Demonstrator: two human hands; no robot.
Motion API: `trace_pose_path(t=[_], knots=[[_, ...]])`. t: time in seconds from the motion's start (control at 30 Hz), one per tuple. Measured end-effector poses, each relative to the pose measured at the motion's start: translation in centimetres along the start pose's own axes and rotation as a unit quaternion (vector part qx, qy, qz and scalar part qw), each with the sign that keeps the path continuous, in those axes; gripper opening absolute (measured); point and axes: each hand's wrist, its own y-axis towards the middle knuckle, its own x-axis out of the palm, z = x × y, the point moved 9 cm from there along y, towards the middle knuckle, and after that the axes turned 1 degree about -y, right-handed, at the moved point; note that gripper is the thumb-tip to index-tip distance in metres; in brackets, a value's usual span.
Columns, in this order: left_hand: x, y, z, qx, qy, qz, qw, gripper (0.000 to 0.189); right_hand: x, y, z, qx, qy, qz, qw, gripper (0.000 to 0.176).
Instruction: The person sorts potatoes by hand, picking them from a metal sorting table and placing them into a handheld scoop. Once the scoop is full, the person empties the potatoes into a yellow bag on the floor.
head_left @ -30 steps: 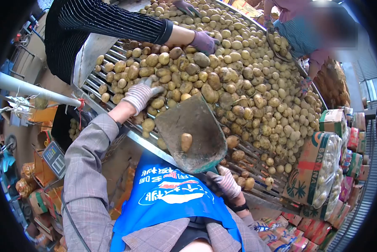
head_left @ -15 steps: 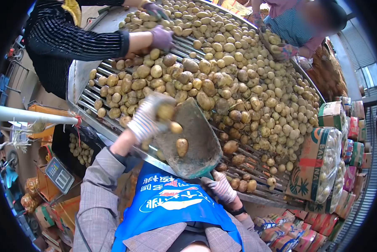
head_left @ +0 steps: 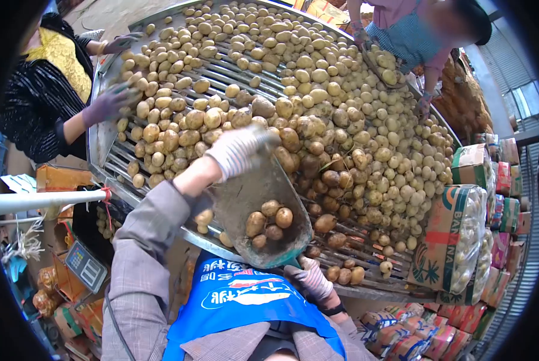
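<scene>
My right hand (head_left: 311,278), in a striped glove, is closed round the handle end of a worn green scoop (head_left: 230,207). Several potatoes (head_left: 270,208) lie in the scoop near its handle end. Above the scoop's far edge, my left hand (head_left: 240,151), also gloved, reaches to the potato pile (head_left: 317,129). Its fingers are smeared by motion, and whether they hold a potato cannot be made out. The potatoes are spread over a slatted metal table (head_left: 365,240), and the scoop rests at its near edge.
A co-worker's gloved hands (head_left: 109,103) are over the potatoes at the left. Another person (head_left: 401,30) stands at the far right with a scoop. Banana cartons (head_left: 441,240) border the table's right side. A scale (head_left: 86,266) and white pole (head_left: 47,199) are at the left.
My left hand has moved up and right, away from the scoop's inside. More potatoes lie in the scoop. The left co-worker has drawn back leftward, with potatoes now spread along that side.
</scene>
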Motion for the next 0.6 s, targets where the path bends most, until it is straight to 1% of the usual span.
trace_pose_path(t=[0.07,0.1,0.13,0.17,0.2,0.23,0.27,0.3,0.33,0.4,0.43,0.47,0.53,0.57,0.6], knots=[[-0.6,-1.0,3.5,0.159,-0.076,0.009,0.984,0.058,0.1,-0.1,1.0,0.064,0.03,-0.022,0.997,0.012],[-1.0,0.1,0.9,0.08,-0.144,0.026,0.986,0.058,0.0,-0.2,1.2,0.09,0.046,-0.039,0.994,0.012],[-1.5,1.5,-2.3,0.0,-0.212,0.04,0.976,0.059,0.0,-0.3,1.1,0.108,0.057,-0.033,0.992,0.016],[-3.1,2.4,-4.1,-0.034,-0.221,0.069,0.972,0.058,-0.1,-0.4,1.2,0.126,0.068,-0.025,0.989,0.02],[-2.2,4.2,-10.2,-0.079,-0.136,0.117,0.981,0.057,-0.4,-0.4,1.4,0.144,0.077,-0.016,0.987,0.024],[-2.9,5.7,-13.3,-0.102,0.001,0.152,0.983,0.048,-0.3,-0.3,1.1,0.114,0.077,-0.018,0.99,0.032],[-2.9,6.6,-15.3,-0.206,0.076,0.105,0.97,0.05,-0.3,-0.2,1.0,0.086,0.076,-0.02,0.993,0.041],[-2.2,8.1,-16.9,-0.209,0.094,0.047,0.972,0.053,-0.3,-0.2,1.2,0.09,0.067,-0.029,0.993,0.045],[-1.2,9.5,-18.9,-0.213,0.112,-0.011,0.971,0.055,-0.5,0.1,1.1,0.072,0.067,-0.004,0.995,0.042],[1.9,12.0,-21.9,-0.133,0.046,-0.084,0.986,0.06,-0.6,0.3,0.9,0.039,0.068,0.046,0.996,0.036],[2.9,12.9,-23.4,-0.139,0.037,-0.079,0.986,0.058,-0.3,0.3,1.3,0.103,0.085,0.019,0.991,0.038],[3.2,12.9,-23.5,-0.155,0.04,-0.086,0.983,0.051,-0.2,0.2,1.1,0.096,0.078,0.02,0.992,0.038],[0.6,12.2,-20.5,-0.168,0.091,-0.028,0.981,0.044,-0.1,0.3,1.0,0.079,0.062,0.023,0.995,0.037],[-0.2,11.5,-20.4,-0.176,-0.056,0.037,0.982,0.042,0.3,0.1,1.7,0.093,0.076,-0.013,0.993,0.046],[-1.8,10.3,-18.0,-0.168,-0.091,0.103,0.976,0.036,0.3,0.1,1.6,0.09,0.091,-0.009,0.992,0.045]])
